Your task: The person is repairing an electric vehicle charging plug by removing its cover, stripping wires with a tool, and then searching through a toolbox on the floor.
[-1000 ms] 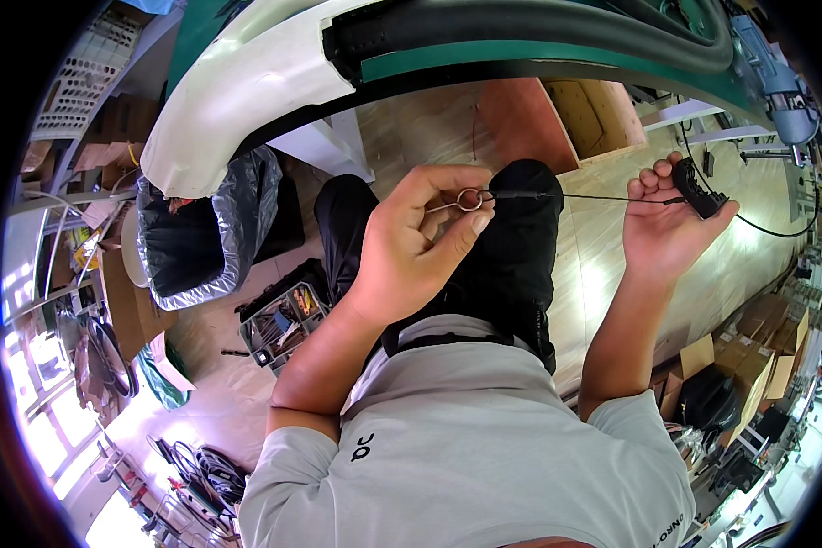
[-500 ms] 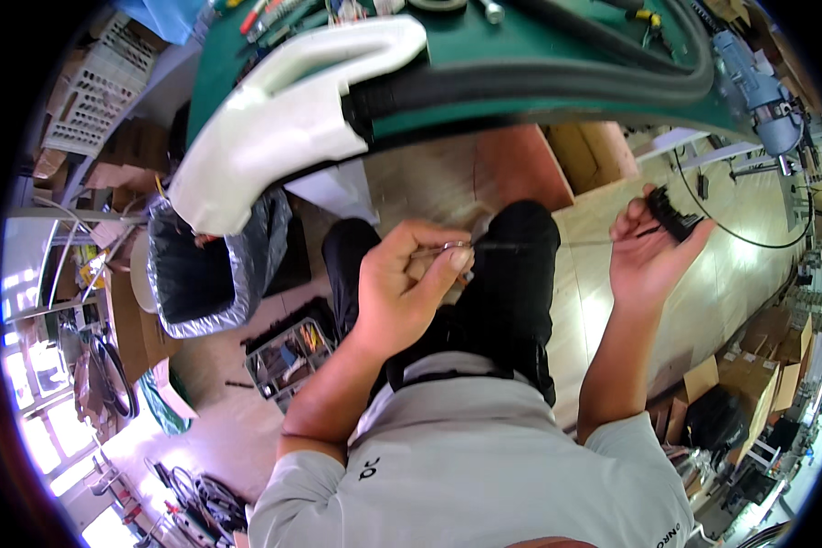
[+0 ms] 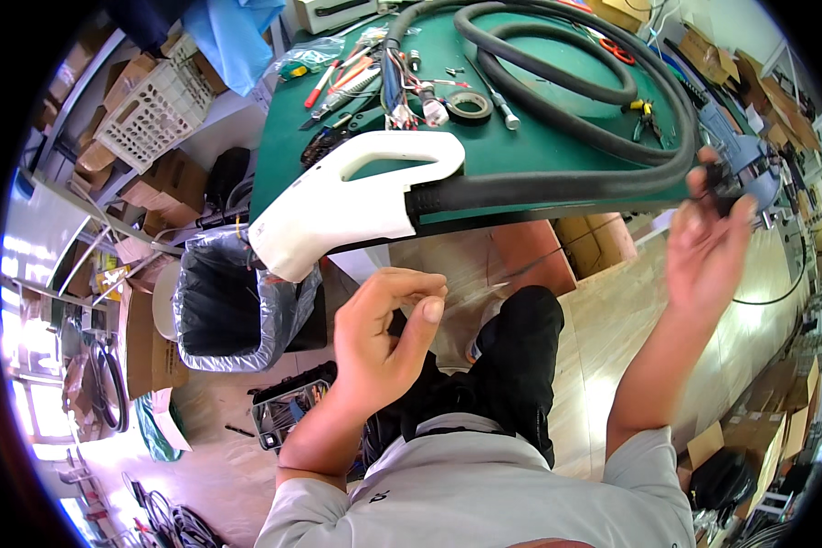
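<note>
My left hand [image 3: 382, 340] is above my lap, thumb and fingers curled in a pinch; what lies between them, if anything, is too small to make out. My right hand [image 3: 711, 245], raised by the table's right front edge, is blurred and grips a small black part [image 3: 723, 190] between thumb and fingers. A faint thin line, like a wire, runs through the space between my hands. Ahead of my left hand, a white charging-gun-like handle [image 3: 315, 219] overhangs the table's front edge. A thick black cable [image 3: 548, 187] leaves its rear and coils over the table.
The green table [image 3: 557, 137] carries black tape [image 3: 469, 108], loose wires [image 3: 402, 91], yellow-handled pliers [image 3: 644, 114] and several hand tools. A blue-grey machine [image 3: 749, 164] stands at right. Below are a lined bin [image 3: 237, 315], a toolbox [image 3: 288, 411] and an open wooden box [image 3: 534, 256].
My right hand has moved up and right with the black part. My left hand is slightly lower, and the silvery piece seen in its pinch no longer shows. The view has tilted toward the table.
</note>
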Motion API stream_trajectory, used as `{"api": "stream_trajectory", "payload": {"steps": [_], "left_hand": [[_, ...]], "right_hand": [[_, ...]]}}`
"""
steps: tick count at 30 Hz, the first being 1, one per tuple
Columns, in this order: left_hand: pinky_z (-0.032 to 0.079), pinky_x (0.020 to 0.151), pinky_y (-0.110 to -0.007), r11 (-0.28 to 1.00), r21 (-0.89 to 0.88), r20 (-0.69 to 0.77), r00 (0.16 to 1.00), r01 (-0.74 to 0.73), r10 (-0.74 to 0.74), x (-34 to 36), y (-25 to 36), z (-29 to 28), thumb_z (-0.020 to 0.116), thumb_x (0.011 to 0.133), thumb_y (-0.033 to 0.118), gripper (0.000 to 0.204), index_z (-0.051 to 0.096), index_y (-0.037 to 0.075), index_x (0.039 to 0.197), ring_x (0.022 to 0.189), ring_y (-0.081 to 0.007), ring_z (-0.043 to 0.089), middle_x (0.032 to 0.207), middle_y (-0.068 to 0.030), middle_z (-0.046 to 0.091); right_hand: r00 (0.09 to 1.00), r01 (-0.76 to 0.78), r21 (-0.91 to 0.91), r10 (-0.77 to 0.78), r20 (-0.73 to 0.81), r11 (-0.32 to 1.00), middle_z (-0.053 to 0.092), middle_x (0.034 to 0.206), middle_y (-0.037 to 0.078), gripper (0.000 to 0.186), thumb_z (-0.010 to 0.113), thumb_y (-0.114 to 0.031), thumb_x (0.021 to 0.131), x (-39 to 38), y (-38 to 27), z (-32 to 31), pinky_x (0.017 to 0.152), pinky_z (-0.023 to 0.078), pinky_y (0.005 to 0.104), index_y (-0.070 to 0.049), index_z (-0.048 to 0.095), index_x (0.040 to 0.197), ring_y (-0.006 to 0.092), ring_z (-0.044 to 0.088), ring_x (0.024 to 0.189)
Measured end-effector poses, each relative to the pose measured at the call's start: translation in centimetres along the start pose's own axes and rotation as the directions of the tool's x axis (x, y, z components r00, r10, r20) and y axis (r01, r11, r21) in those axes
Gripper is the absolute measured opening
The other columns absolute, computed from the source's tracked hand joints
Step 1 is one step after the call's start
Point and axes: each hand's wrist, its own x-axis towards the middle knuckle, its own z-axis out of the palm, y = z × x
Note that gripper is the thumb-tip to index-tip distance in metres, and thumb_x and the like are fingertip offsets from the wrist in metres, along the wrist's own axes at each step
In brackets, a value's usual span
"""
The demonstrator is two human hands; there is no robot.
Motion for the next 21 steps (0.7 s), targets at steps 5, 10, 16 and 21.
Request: {"api": "stream_trajectory", "payload": {"steps": [5,10,16,21], "left_hand": [[0.051,0.068,-0.03,0.838,0.138,0.138,0.848,-0.528,0.512,1.7,8.4,-2.1,0.057,0.086,0.015,0.018,0.059,-0.002,0.09,0.075,-0.0237,0.061,0.085,-0.0134,0.062],[0.053,0.068,-0.031,0.677,0.224,0.179,0.713,-0.701,0.678,0.9,13.3,-1.1,0.061,0.085,0.015,0.01,0.064,0.016,0.095,0.08,-0.0191,0.061,0.088,-0.0046,0.063],[0.052,0.054,-0.03,0.352,0.14,-0.169,0.328,-0.925,0.929,3.1,12.1,1.2,0.073,0.064,0.016,0.023,0.071,0.01,0.086,0.07,-0.0207,0.061,0.08,-0.0063,0.064],[0.053,0.067,-0.031,0.696,0.151,0.01,0.706,-0.702,0.709,-0.5,11.4,-5.4,0.059,0.083,0.01,0.01,0.06,0.009,0.093,0.075,-0.0199,0.06,0.085,-0.0077,0.062]], "right_hand": [[0.948,0.239,0.088,-0.252,0.195,0.967,0.056,0.112,0.023,0.046,0.051,-0.027,0.095,8.7,-3.1,3.4,0.08,0.048,0.0326,0.012,0.045,0.119,0.0245,0.057,0.095],[0.943,0.311,0.009,-0.31,0.121,0.95,0.062,0.105,0.017,0.026,0.057,-0.017,0.09,17.2,2.6,8.3,0.093,0.045,0.0408,0.0,0.057,0.109,0.0341,0.057,0.104],[0.958,0.273,-0.724,-0.109,0.266,0.633,0.06,0.114,0.017,0.047,0.062,-0.017,0.08,21.3,12.0,8.0,0.093,0.043,0.0326,0.005,0.052,0.121,0.0266,0.056,0.109],[0.981,-0.008,-0.941,0.188,0.059,0.337,0.055,0.124,0.02,0.051,0.056,-0.014,0.079,19.1,13.5,6.1,0.092,0.044,0.0317,0.006,0.049,0.126,0.0243,0.055,0.11]]}}
